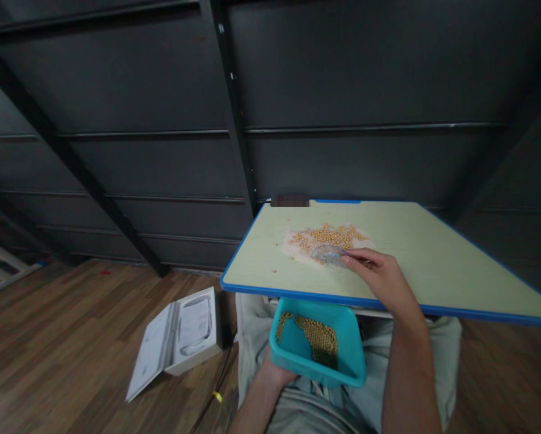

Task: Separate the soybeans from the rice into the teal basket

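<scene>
Your right hand (383, 274), fingers tight on a clear plastic piece (327, 254); left hand (278, 370), fingers hidden, grip unclear, against near turquoise basket (349, 357).

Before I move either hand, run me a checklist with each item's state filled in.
1. Right hand has the clear plastic scoop: ok, pinched between thumb and fingers.
2. Scoop's load: cannot tell, too indistinct.
3. Left hand secure on the turquoise bin: cannot tell; it is at the bin's underside, fingers hidden.
4. Bare space inside the bin: ok, part of its bottom shows beside the grains there.
5. Yellow grains on the tabletop all in one heap: not ok, a few lie apart on the left.
</scene>
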Tool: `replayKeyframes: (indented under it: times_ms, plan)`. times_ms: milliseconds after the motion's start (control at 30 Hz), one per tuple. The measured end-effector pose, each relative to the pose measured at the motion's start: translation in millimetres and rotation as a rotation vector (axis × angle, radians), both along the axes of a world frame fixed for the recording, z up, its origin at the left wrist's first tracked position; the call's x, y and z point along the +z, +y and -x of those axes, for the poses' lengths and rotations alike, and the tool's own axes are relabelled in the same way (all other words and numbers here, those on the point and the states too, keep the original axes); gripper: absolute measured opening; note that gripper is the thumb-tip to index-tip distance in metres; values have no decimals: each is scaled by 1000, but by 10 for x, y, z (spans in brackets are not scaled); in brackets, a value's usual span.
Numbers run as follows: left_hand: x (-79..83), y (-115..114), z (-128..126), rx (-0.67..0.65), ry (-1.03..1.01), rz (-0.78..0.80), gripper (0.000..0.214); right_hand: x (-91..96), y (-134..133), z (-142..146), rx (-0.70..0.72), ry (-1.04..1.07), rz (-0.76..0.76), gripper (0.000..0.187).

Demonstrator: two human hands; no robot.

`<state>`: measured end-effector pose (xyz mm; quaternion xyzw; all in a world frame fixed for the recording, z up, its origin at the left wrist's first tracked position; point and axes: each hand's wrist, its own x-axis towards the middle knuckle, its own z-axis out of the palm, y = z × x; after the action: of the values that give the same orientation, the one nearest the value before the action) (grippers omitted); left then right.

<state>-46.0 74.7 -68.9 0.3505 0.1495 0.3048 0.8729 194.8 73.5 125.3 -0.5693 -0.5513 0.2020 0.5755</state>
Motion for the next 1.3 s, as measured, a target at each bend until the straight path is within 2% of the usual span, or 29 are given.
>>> replayKeyframes:
  times_ms: [233,400,633,833,1000,1100,1200,1300]
  plan:
    - [118,-1,-61,-76,-88,-32,61,-9,5,-24,51,-91,22,23]
    - [168,-2,-39,-115,-137,-40,60,-11,1,-34,77,-107,35,22]
    - [144,-10,-40,-101,-166,-50,54,-13,8,-19,67,-82,26,22]
    - [154,-35,-65,-87,-163,15,54,20,-9,-14,98,-126,31,20]
    - [104,-15,-49,-23,-27,41,58,46,-37,-5,119,-158,38,18]
    - [62,3,-38,-44,32,60,62,55,-43,2,130,-160,40,17]
    - [40,13,-22,-89,19,43,54,66,-47,6,146,-155,41,17]
    - [46,17,-18,-76,-48,26,47,83,-55,13,170,-160,47,17]
